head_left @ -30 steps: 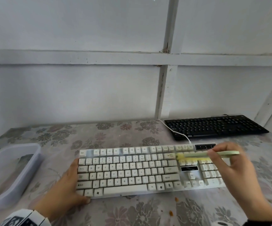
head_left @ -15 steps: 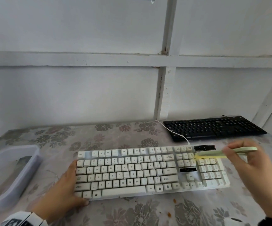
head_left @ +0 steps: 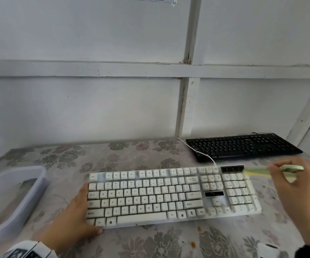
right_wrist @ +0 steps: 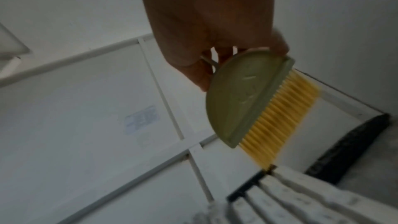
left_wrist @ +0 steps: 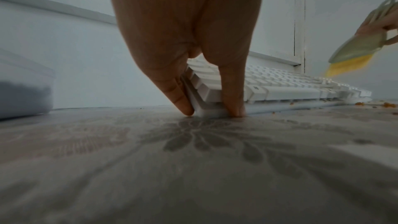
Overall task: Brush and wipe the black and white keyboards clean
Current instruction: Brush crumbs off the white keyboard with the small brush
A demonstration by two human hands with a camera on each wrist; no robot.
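Observation:
A white keyboard (head_left: 172, 197) lies across the front of the flowered table, also seen in the left wrist view (left_wrist: 280, 89) and the right wrist view (right_wrist: 301, 198). My left hand (head_left: 76, 216) presses its near left corner, thumb and fingers (left_wrist: 183, 101) on either side of the corner. My right hand (head_left: 295, 198) holds a pale green brush (right_wrist: 243, 101) with yellow bristles (right_wrist: 282, 118) just off the keyboard's far right corner, blurred by motion. The brush (head_left: 273, 171) hangs a little above the keys. A black keyboard (head_left: 243, 146) lies behind at the right by the wall.
A translucent plastic tub (head_left: 7, 200) stands at the table's left edge. Orange crumbs (head_left: 196, 237) lie on the cloth in front of the white keyboard. A white cable (head_left: 200, 151) runs from the white keyboard toward the wall. The wall closes off the back.
My right hand has swept the brush rightward along the top rows, from the navigation keys past the number pad and off the right end. The left hand has stayed on the corner.

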